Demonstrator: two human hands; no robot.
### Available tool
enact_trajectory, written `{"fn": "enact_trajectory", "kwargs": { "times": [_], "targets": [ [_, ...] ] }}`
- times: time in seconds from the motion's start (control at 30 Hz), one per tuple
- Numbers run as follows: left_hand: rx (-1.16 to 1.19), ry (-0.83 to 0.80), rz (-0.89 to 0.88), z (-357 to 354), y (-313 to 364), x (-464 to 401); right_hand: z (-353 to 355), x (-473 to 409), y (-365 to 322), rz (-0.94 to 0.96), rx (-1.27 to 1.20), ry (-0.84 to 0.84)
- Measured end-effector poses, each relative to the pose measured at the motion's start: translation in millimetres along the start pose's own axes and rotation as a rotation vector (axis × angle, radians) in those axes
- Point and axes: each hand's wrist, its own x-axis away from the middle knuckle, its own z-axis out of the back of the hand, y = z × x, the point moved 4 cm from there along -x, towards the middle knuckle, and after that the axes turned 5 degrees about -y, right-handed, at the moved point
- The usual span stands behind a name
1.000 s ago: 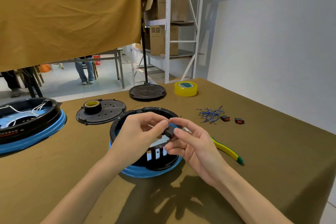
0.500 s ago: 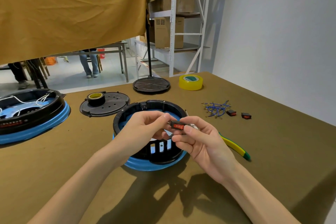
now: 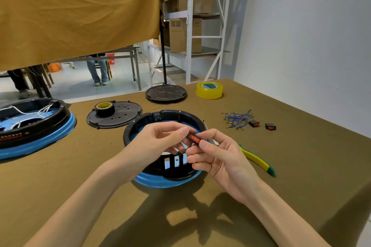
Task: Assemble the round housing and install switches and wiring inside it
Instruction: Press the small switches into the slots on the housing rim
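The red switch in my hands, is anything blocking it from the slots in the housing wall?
Nothing visible does. The red switch is pinched by both hands just above the round housing, and the wall slots right below it look open.

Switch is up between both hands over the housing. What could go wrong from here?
1. The switch is pinched only at its ends by the left hand and right hand; a slipped grip would likely drop it into the open housing.
2. The slots in the housing's near wall are narrow; a tilted switch may jam.
3. The right forearm is close to the yellow-handled tool and might knock it.
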Motion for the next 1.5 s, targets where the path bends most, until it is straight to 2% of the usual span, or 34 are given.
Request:
{"fn": "enact_trajectory", "kwargs": {
  "times": [0.1, 0.17, 0.3, 0.43, 0.67, 0.77, 0.9, 1.07, 1.2, 1.4, 1.5],
  "targets": [
    [-0.040, 0.009, -0.026, -2, 2, 2, -3, 1, 4, -0.018, 0.077, -0.044],
    [-0.095, 0.030, -0.042, -2, 3, 2, -4, 3, 7, -0.003, 0.248, -0.037],
    [-0.257, 0.050, -0.080, -4, 0, 1, -5, 7, 17, 0.016, 0.651, 0.073],
    [-0.420, 0.079, -0.103, -3, 0, 1, -5, 11, 19, 0.018, 0.801, 0.172],
    [-0.660, -0.069, -0.029, -1, -2, 4, 1, 13, 16, 0.162, 1.294, 0.344],
    [-0.761, -0.024, -0.005, -7, -3, 2, 4, 11, 13, 0.213, 1.299, 0.426],
    [-0.798, 0.028, 0.014, 2, -5, 5, 3, 15, 7, 0.254, 1.206, 0.455],
    [-0.920, 0.002, 0.085, 8, -5, 7, -2, 24, 12, 0.190, 1.187, 0.379],
    [-0.850, 0.027, 0.031, -5, -5, 3, -1, 29, 10, 0.185, 1.293, 0.379],
    [-0.740, 0.157, -0.024, -27, -13, 0, 15, 39, -4, 0.154, 1.154, 0.414],
    [-0.719, 0.183, -0.060, -32, -16, 1, 17, 39, -7, 0.175, 1.174, 0.433]
  ]
}}
